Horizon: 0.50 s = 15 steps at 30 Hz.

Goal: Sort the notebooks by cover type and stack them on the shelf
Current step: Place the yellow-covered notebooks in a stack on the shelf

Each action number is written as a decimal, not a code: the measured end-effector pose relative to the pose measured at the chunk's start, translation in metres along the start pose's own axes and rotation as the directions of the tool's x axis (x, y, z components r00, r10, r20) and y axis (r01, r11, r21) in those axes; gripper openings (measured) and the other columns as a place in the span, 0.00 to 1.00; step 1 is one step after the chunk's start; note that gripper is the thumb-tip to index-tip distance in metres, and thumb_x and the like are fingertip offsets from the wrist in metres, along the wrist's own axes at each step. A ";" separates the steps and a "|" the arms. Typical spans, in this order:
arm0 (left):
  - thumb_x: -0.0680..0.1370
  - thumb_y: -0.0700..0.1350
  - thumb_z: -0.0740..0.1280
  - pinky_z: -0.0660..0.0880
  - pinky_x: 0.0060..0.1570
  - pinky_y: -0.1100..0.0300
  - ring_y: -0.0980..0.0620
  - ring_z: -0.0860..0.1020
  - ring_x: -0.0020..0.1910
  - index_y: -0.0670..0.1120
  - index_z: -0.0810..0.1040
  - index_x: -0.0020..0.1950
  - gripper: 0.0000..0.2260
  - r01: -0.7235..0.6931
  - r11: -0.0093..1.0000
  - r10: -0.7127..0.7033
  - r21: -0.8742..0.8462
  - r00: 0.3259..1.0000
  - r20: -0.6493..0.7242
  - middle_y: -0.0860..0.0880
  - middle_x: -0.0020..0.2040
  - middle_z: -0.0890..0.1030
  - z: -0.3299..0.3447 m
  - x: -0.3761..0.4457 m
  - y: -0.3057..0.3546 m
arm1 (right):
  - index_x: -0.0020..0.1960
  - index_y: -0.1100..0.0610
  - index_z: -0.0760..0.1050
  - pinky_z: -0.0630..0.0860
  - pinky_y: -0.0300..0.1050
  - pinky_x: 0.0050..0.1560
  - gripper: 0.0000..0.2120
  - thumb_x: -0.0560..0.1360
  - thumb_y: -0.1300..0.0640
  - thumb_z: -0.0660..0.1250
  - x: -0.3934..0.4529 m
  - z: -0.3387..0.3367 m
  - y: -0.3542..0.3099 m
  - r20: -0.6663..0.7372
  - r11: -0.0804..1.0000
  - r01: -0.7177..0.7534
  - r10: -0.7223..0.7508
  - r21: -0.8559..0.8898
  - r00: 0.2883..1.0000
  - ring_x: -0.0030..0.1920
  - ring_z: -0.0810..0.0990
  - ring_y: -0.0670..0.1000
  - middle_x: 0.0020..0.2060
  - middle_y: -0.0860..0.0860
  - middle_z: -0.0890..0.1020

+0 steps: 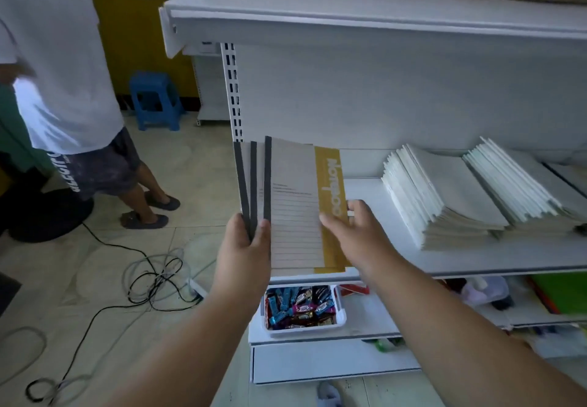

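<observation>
My left hand [246, 247] grips a fanned bunch of grey notebooks [286, 197] with dark spines, held upright at the left end of the white shelf [444, 260]. Behind them a yellow-covered notebook [330, 184] sticks out to the right. My right hand [352, 225] pinches the right edge of that yellow notebook, thumb in front and fingers behind. Two stacks of pale notebooks lie on the shelf to the right: a nearer stack [441, 197] and a farther one [521, 184], both slightly fanned.
Another person in a white shirt [60, 66] stands on the left by a blue stool [155, 101]. Cables [152, 276] lie on the tiled floor. A white bin of snack packets [301, 309] sits on the lower shelf. An upper shelf [349, 15] overhangs.
</observation>
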<state>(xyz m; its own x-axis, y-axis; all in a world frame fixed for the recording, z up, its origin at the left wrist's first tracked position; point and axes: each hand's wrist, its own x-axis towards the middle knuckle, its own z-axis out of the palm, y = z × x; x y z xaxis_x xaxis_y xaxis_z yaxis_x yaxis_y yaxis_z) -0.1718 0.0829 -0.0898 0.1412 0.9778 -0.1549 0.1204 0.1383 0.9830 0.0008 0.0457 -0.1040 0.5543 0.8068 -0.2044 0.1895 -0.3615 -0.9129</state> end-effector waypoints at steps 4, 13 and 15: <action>0.79 0.54 0.60 0.79 0.51 0.37 0.40 0.81 0.48 0.53 0.73 0.47 0.07 -0.043 0.994 0.030 0.105 0.992 0.125 0.46 0.45 0.81 0.028 -0.022 -0.003 | 0.50 0.51 0.79 0.79 0.49 0.46 0.10 0.75 0.46 0.71 0.011 -0.045 -0.003 -0.084 0.971 0.025 -0.005 0.237 0.996 0.44 0.82 0.50 0.42 0.45 0.84; 0.84 0.47 0.59 0.82 0.40 0.58 0.56 0.82 0.43 0.55 0.75 0.50 0.06 -0.139 0.989 0.117 0.059 0.952 0.282 0.54 0.44 0.83 0.153 -0.090 0.014 | 0.50 0.50 0.77 0.78 0.62 0.58 0.05 0.75 0.52 0.68 -0.028 -0.180 0.043 -0.317 0.912 0.241 -0.133 0.333 0.939 0.50 0.84 0.54 0.46 0.49 0.85; 0.83 0.44 0.59 0.82 0.39 0.59 0.55 0.82 0.44 0.56 0.74 0.51 0.08 -0.150 0.986 0.118 0.070 0.935 0.335 0.55 0.46 0.83 0.203 -0.110 0.016 | 0.51 0.48 0.76 0.79 0.63 0.57 0.04 0.76 0.51 0.67 -0.034 -0.237 0.064 -0.314 0.936 0.211 -0.117 0.283 0.942 0.49 0.84 0.53 0.46 0.48 0.85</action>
<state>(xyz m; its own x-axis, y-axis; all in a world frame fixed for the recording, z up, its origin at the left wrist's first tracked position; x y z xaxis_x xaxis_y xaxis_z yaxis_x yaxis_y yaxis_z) 0.0142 -0.0546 -0.0769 0.4753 0.8777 -0.0614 0.1660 -0.0210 0.9859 0.1858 -0.1153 -0.0719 0.7548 0.6555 0.0252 0.0646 -0.0360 -0.9973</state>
